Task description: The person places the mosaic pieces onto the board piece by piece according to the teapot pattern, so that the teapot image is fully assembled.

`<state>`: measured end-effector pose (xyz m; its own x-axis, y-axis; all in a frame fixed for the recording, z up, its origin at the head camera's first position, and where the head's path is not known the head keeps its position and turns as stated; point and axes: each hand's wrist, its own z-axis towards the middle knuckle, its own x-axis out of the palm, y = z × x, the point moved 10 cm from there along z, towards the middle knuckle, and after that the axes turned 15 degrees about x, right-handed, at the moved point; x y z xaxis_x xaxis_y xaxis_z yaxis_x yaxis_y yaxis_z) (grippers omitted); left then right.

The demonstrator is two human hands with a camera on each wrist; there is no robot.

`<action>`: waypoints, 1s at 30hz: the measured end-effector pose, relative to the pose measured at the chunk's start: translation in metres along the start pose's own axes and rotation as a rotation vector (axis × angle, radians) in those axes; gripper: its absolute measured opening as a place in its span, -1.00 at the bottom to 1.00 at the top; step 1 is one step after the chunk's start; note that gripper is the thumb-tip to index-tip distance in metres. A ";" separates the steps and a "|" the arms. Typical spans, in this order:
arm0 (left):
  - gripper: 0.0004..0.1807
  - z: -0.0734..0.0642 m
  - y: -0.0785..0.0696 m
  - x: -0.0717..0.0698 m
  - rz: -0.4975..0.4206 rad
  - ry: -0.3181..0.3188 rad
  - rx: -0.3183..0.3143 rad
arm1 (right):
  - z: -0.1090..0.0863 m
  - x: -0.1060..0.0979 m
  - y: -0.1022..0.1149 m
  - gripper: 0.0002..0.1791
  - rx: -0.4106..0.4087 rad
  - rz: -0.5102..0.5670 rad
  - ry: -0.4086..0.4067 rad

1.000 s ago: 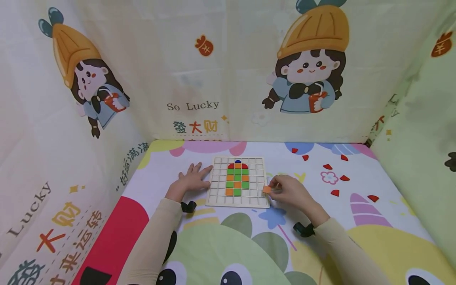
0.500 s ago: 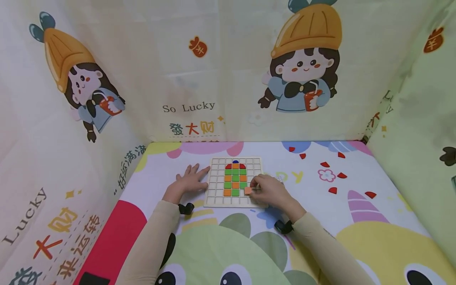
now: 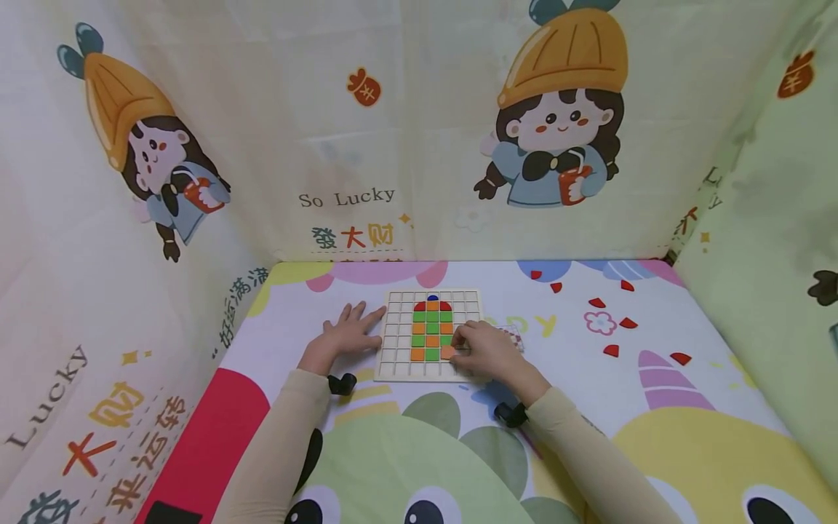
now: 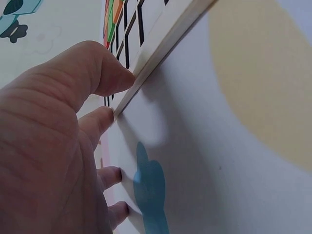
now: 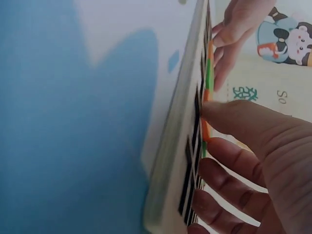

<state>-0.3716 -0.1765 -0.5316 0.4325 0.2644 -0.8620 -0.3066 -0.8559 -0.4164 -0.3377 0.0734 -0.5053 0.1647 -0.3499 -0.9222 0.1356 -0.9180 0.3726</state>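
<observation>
A pale grid board (image 3: 398, 370) lies on the table with a pattern of orange and green square tiles, red rounded tiles near the top and a blue piece (image 3: 433, 298) above them. My left hand (image 3: 345, 336) is spread at the board's left edge. In the left wrist view, its thumb and a finger touch the board's side. My right hand (image 3: 489, 352) pinches an orange square tile (image 3: 447, 353) at the lower right of the pattern. The right wrist view shows the thumb and fingers close over the board (image 5: 168, 170), hiding part of the tile.
Several red rounded tiles (image 3: 628, 323) lie scattered on the printed cloth (image 3: 563, 378) at the right. Partly hidden behind my right hand is a small patterned card (image 3: 513, 337). Cloth walls (image 3: 419, 145) enclose the back and sides.
My right hand has carried the orange square tile leftward from the board's right edge to the bottom row of the pattern. The left hand has stayed at the board's left edge.
</observation>
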 end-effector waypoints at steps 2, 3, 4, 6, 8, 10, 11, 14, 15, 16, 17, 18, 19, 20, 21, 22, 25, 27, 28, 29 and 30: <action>-0.12 0.000 0.000 -0.001 -0.003 -0.001 0.003 | 0.000 0.000 0.001 -0.74 0.000 0.004 0.008; -0.12 0.000 -0.001 -0.001 -0.005 -0.003 0.004 | 0.000 0.000 0.002 -0.74 -0.002 0.003 0.011; -0.13 0.000 0.000 -0.001 -0.005 -0.005 0.006 | 0.000 0.000 0.003 -0.75 -0.008 0.001 0.012; -0.13 0.000 0.000 -0.001 0.005 -0.002 0.007 | -0.001 0.001 0.006 -0.80 -0.018 0.002 0.019; -0.14 0.000 0.001 0.000 0.024 0.005 0.008 | -0.002 0.002 0.009 -0.87 -0.036 0.006 0.031; -0.15 0.001 0.002 0.001 0.041 0.011 0.010 | -0.004 0.003 0.012 -0.92 -0.052 0.010 0.038; -0.15 0.001 0.002 0.002 0.047 0.013 0.012 | -0.005 0.003 0.013 -0.93 -0.059 0.011 0.040; -0.15 0.001 0.003 0.003 0.049 0.013 0.015 | -0.007 0.002 0.012 -0.93 -0.059 0.028 0.038; -0.15 0.001 0.003 0.003 0.048 0.012 0.016 | -0.008 0.000 0.012 -0.92 -0.060 0.037 0.033; -0.15 0.001 0.003 0.003 0.047 0.010 0.015 | -0.009 -0.001 0.010 -0.92 -0.060 0.043 0.027; -0.15 0.001 0.004 0.003 0.046 0.011 0.013 | -0.009 -0.003 0.009 -0.91 -0.055 0.052 0.024; -0.14 0.001 0.004 0.003 0.047 0.011 0.011 | -0.010 -0.005 0.006 -0.91 -0.051 0.059 0.017; -0.14 0.000 0.004 0.003 0.043 0.011 0.009 | -0.011 -0.007 0.004 -0.91 -0.047 0.063 0.011; -0.14 0.000 0.004 0.003 0.043 0.011 0.007 | -0.012 -0.010 0.001 -0.91 -0.043 0.063 0.004; -0.14 0.000 0.004 0.003 0.042 0.010 0.006 | -0.013 -0.012 -0.001 -0.91 -0.038 0.064 -0.004; -0.14 0.000 0.004 0.003 0.043 0.011 0.006 | -0.014 -0.015 -0.004 -0.91 -0.037 0.061 -0.012; -0.14 0.000 0.003 0.003 0.043 0.011 0.009 | -0.017 -0.021 -0.014 -0.91 -0.016 0.059 -0.026; -0.15 -0.001 0.002 0.002 0.045 0.009 0.012 | -0.018 -0.025 -0.021 -0.91 0.000 0.054 -0.036; -0.15 0.000 0.002 0.002 0.047 0.010 0.013 | -0.019 -0.027 -0.025 -0.90 0.008 0.050 -0.041; -0.15 0.000 0.001 0.002 0.047 0.009 0.014 | -0.020 -0.029 -0.029 -0.90 0.018 0.048 -0.046; -0.15 0.000 0.001 0.002 0.047 0.008 0.015 | -0.022 -0.032 -0.033 -0.90 0.024 0.045 -0.055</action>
<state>-0.3709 -0.1769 -0.5334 0.4240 0.2203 -0.8785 -0.3394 -0.8606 -0.3796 -0.3259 0.1193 -0.4854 0.1157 -0.4001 -0.9092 0.1058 -0.9051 0.4117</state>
